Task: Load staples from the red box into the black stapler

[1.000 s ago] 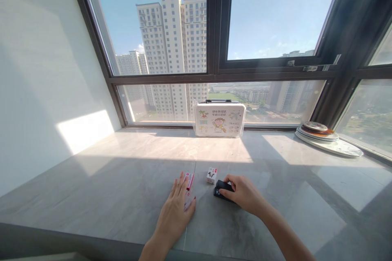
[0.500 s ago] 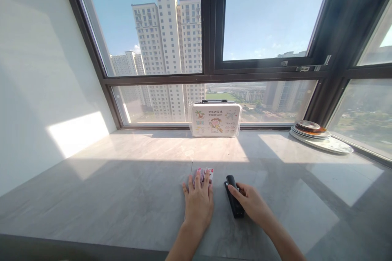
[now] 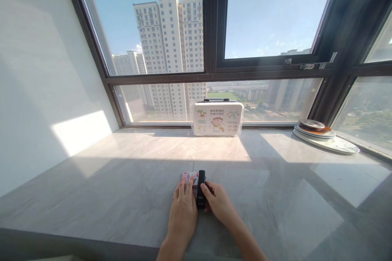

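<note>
A black stapler (image 3: 201, 179) stands lengthwise away from me, gripped along its right side by my right hand (image 3: 219, 202), thumb on top. Its left side meets the right edge of a pink-and-white printed paper piece (image 3: 194, 175); whether the paper lies inside the jaw cannot be made out. My left hand (image 3: 183, 212) rests flat over this paper with fingers stretched forward, covering most of it. Whether it is one sheet or several is hidden.
The grey marble-patterned sill (image 3: 122, 195) carries everything. Against the window stands a white case (image 3: 218, 120) with cartoon prints and a dark handle. Stacked plates (image 3: 315, 130) sit in the far right corner. A white wall (image 3: 45, 89) rises at left.
My right hand has brought the stapler leftward against the paper's right edge. My left hand and the paper have shifted a little to the left.
</note>
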{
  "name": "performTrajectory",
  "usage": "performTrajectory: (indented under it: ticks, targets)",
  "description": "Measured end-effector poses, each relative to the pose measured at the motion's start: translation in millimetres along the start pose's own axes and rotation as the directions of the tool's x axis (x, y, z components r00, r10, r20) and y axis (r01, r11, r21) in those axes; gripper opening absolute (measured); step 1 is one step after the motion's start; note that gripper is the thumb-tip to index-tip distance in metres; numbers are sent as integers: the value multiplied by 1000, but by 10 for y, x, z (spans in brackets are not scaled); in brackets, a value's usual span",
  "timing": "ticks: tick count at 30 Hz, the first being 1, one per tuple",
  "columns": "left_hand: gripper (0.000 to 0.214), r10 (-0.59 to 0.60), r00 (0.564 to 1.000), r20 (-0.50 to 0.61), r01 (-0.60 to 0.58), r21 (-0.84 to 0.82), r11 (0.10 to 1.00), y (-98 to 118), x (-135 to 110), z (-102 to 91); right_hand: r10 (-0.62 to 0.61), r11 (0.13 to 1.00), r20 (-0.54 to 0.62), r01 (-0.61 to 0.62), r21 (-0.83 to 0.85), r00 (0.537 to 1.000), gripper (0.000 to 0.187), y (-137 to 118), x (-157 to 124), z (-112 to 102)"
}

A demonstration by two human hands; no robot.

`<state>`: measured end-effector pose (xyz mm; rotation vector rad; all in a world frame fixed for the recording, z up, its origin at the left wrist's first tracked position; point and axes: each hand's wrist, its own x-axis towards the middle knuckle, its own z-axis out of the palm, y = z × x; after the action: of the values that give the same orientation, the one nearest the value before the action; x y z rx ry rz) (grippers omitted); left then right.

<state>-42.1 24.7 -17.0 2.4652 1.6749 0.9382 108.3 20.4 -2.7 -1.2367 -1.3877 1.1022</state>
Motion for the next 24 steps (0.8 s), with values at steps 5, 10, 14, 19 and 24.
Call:
performTrajectory:
  ticks: [5, 10, 14, 19, 24]
  targets:
    - [50, -25, 1000, -3, 25, 5, 1000, -572, 3, -186, -42, 999, 6, 42, -19, 999, 46, -143, 124, 492]
    - [50, -32, 999, 10, 32, -7, 999, -773, 48, -206, -66, 997, -4, 66, -30, 998, 42, -201, 152, 624]
    - [50, -44, 999, -4, 44, -17, 999, -755, 88, -165, -40, 999, 20, 40, -19, 999, 46, -176, 155, 611]
    - [50, -43, 999, 2, 43, -18, 999, -726, 112, -152, -48, 998, -26, 47, -45, 999, 51, -121, 126, 623]
    - [51, -13, 1000, 10, 13, 14, 1000, -733, 112, -122, -80, 993, -81, 71, -97, 994, 55, -103, 94, 615]
